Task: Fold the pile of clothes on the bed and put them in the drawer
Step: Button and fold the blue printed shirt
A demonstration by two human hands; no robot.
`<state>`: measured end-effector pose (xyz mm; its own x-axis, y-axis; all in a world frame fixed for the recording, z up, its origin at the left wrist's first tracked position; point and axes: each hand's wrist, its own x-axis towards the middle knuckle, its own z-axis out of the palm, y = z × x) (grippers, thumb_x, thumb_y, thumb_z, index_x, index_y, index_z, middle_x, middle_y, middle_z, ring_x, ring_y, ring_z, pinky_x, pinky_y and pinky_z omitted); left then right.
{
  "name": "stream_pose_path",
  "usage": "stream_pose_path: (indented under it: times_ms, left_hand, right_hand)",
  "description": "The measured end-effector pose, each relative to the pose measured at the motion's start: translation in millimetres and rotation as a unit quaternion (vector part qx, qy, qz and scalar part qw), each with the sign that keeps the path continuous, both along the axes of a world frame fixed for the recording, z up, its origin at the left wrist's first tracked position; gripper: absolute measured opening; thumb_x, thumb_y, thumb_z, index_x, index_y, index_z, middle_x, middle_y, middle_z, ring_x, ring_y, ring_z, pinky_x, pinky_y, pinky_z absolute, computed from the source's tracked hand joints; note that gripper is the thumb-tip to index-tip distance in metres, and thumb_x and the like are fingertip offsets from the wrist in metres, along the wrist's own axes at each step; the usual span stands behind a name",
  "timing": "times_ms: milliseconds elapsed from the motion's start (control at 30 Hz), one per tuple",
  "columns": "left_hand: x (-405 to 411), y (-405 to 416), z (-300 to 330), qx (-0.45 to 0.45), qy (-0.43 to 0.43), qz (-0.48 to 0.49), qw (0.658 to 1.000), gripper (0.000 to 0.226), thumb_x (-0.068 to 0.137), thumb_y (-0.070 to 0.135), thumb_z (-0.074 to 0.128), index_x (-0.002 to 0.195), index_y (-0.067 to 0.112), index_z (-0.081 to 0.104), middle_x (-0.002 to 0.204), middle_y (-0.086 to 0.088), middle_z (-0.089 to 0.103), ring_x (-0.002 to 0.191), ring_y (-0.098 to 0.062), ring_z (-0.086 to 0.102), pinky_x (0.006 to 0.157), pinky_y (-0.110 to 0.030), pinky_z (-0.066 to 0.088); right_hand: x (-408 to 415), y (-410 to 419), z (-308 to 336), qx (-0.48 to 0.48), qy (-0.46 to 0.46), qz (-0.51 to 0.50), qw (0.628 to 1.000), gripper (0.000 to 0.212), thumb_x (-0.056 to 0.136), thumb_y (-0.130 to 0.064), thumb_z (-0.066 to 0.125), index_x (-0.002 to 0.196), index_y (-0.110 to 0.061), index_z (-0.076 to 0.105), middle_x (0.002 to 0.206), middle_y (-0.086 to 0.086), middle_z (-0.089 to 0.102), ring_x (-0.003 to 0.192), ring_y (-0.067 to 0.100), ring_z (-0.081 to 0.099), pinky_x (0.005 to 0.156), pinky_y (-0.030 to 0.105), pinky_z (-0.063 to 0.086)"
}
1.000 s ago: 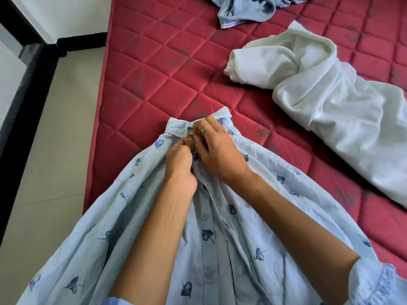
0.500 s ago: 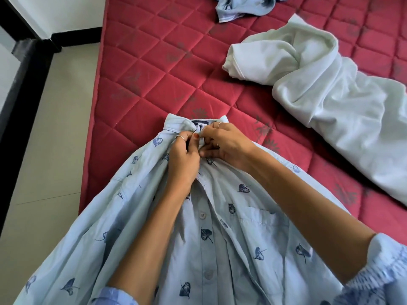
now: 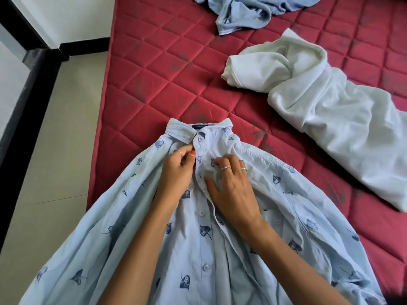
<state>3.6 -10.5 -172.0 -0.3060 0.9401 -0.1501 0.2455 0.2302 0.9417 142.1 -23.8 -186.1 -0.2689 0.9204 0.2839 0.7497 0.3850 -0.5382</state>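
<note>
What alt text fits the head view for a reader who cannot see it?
Two hands work at the button placket of a light blue leaf-print shirt lying on a red quilted mattress: the left hand pinches fabric near the collar and the right hand rests flat. A white garment and a crumpled blue garment lie beyond.

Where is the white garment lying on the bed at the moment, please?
In the head view, the white garment lies crumpled on the right of the red mattress, beyond the leaf-print shirt and below the blue garment.
</note>
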Motion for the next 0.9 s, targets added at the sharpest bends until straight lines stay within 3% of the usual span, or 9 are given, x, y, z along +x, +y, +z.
stream_pose_path:
  times_ms: [100, 200, 333, 400, 533, 633, 800, 900]
  left_hand:
    - [0.8, -24.7, -7.5, 0.009, 0.051, -0.002, 0.999, 0.041, 0.084, 0.027, 0.044, 0.117, 0.014, 0.065, 0.110, 0.001, 0.069, 0.102, -0.011, 0.063, 0.093, -0.031, 0.049]
    - [9.0, -46.9, -14.8, 0.072, 0.107, 0.012, 0.992, 0.031, 0.085, 0.019, 0.048, 0.110, 0.017, 0.066, 0.101, 0.000, 0.067, 0.088, -0.008, 0.063, 0.082, -0.026, 0.051]
    - [11.4, -58.9, -23.3, 0.147, 0.152, 0.042, 0.976, 0.022, 0.088, 0.013, 0.054, 0.106, 0.012, 0.067, 0.099, 0.002, 0.061, 0.087, -0.012, 0.064, 0.078, -0.025, 0.052]
    - [11.0, -58.6, -24.9, 0.165, 0.167, 0.040, 0.971, 0.022, 0.089, 0.016, 0.055, 0.106, 0.011, 0.068, 0.100, 0.004, 0.061, 0.089, -0.016, 0.063, 0.079, -0.029, 0.053]
    - [12.4, -59.4, -22.9, 0.175, 0.211, -0.014, 0.962, 0.038, 0.083, 0.020, 0.045, 0.115, 0.018, 0.067, 0.109, 0.007, 0.056, 0.102, -0.013, 0.054, 0.092, -0.021, 0.042]
    - [12.4, -58.7, -25.5, 0.158, 0.247, -0.044, 0.955, 0.043, 0.084, 0.020, 0.044, 0.122, 0.025, 0.063, 0.114, 0.004, 0.057, 0.100, -0.012, 0.049, 0.090, -0.016, 0.035]
    - [15.8, -57.3, -27.4, 0.136, 0.263, -0.015, 0.955, 0.037, 0.085, 0.028, 0.047, 0.115, 0.016, 0.066, 0.111, 0.002, 0.059, 0.098, -0.018, 0.052, 0.089, -0.023, 0.038]
    - [16.4, -56.7, -28.1, 0.116, 0.253, -0.015, 0.960, 0.039, 0.084, 0.032, 0.048, 0.115, 0.017, 0.065, 0.112, 0.003, 0.058, 0.101, -0.017, 0.053, 0.091, -0.026, 0.040]
  right_hand:
    - [4.2, -7.0, -1.4, 0.003, 0.023, -0.004, 1.000, 0.027, 0.088, -0.013, 0.062, 0.111, -0.003, 0.053, 0.112, 0.011, 0.049, 0.100, 0.031, 0.049, 0.091, 0.035, 0.038]
    - [5.9, -12.0, -1.6, 0.026, 0.045, 0.004, 0.999, 0.026, 0.085, -0.008, 0.063, 0.107, -0.006, 0.048, 0.109, 0.010, 0.048, 0.100, 0.029, 0.049, 0.091, 0.032, 0.039]
    - [6.8, -19.5, 1.8, 0.052, 0.050, 0.019, 0.997, 0.022, 0.086, -0.011, 0.064, 0.101, -0.009, 0.048, 0.106, 0.008, 0.049, 0.095, 0.027, 0.047, 0.088, 0.034, 0.040]
    - [9.0, -23.0, 3.3, 0.048, 0.051, 0.043, 0.997, 0.016, 0.089, -0.018, 0.060, 0.098, -0.006, 0.054, 0.102, 0.007, 0.051, 0.092, 0.026, 0.048, 0.085, 0.035, 0.042]
    - [6.7, -23.1, 10.4, -0.026, 0.049, 0.045, 0.997, 0.038, 0.090, -0.045, 0.054, 0.098, -0.008, 0.055, 0.093, 0.003, 0.054, 0.089, 0.024, 0.051, 0.081, 0.035, 0.043]
    - [-3.5, -18.6, 14.6, -0.062, 0.033, -0.003, 0.998, 0.045, 0.087, -0.055, 0.050, 0.095, -0.011, 0.055, 0.091, 0.001, 0.057, 0.087, 0.024, 0.054, 0.080, 0.032, 0.042]
    - [-3.7, -17.0, 12.9, -0.079, -0.002, -0.022, 0.997, 0.025, 0.086, -0.031, 0.052, 0.098, -0.011, 0.061, 0.095, 0.004, 0.061, 0.086, 0.029, 0.057, 0.076, 0.040, 0.049]
    - [-2.4, -16.6, 14.6, -0.082, -0.043, -0.008, 0.996, 0.032, 0.081, -0.026, 0.055, 0.107, -0.009, 0.062, 0.098, 0.007, 0.063, 0.088, 0.031, 0.059, 0.077, 0.038, 0.050]
